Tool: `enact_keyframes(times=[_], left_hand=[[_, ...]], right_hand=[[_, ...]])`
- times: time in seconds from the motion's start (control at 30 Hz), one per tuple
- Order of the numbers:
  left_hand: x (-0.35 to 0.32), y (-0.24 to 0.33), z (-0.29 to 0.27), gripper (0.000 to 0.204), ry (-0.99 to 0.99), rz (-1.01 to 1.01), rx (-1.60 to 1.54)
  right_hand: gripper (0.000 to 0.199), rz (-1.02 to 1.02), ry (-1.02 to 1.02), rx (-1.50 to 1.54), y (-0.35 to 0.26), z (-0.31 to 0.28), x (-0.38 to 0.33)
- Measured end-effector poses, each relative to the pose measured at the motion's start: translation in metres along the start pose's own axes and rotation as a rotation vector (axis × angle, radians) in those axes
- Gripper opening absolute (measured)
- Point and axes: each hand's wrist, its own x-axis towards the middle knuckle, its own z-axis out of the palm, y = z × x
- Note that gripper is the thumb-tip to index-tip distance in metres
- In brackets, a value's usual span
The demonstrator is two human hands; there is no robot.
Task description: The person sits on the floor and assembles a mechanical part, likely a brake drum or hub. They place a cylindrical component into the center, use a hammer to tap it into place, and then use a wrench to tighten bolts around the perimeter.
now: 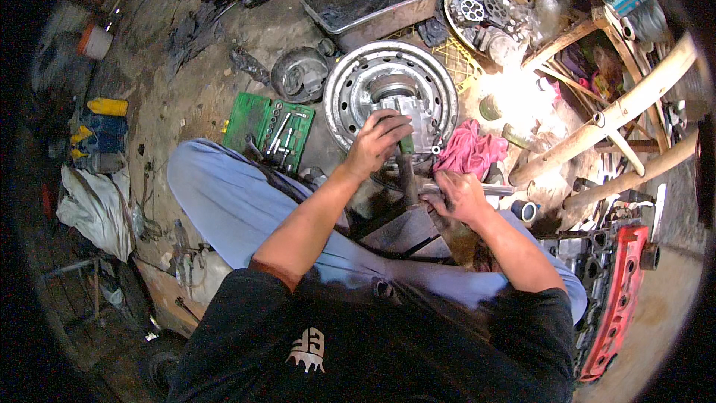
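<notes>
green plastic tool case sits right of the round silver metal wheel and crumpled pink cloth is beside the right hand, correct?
No: the green plastic tool case sits left, not right, of the round silver metal wheel, as the head view shows; the crumpled pink cloth is beside the right hand.

The rag (471, 148) is pink, the socket case (246, 115) green

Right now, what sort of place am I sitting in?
Probably a vehicle repair workshop: an open green socket set lies near a metal wheel rim, and what looks like a red engine cover rests at the right.
</notes>
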Motion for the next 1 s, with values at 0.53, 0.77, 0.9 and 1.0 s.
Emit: enact_keyframes(times=[0.53, 0.77, 0.9, 1.0], left_hand=[[-0.002, 0.003, -0.002, 0.057, -0.011, -0.022, 0.053], [-0.006, -0.004, -0.001, 0.056, -0.041, -0.027, 0.007], [-0.002, -0.003, -0.003, 0.057, -0.047, -0.028, 0.016], [-0.002, -0.002, -0.004, 0.058, -0.039, -0.038, 0.017]], right_hand=[[0.048, -0.126, -0.048, 0.022, 0.024, 0.002, -0.013], [0.052, -0.185, -0.146, 0.001, 0.018, 0.003, -0.005], [0.051, -0.169, -0.135, -0.007, 0.021, 0.006, -0.008], [0.051, -0.153, -0.091, -0.022, 0.018, 0.003, -0.006]])
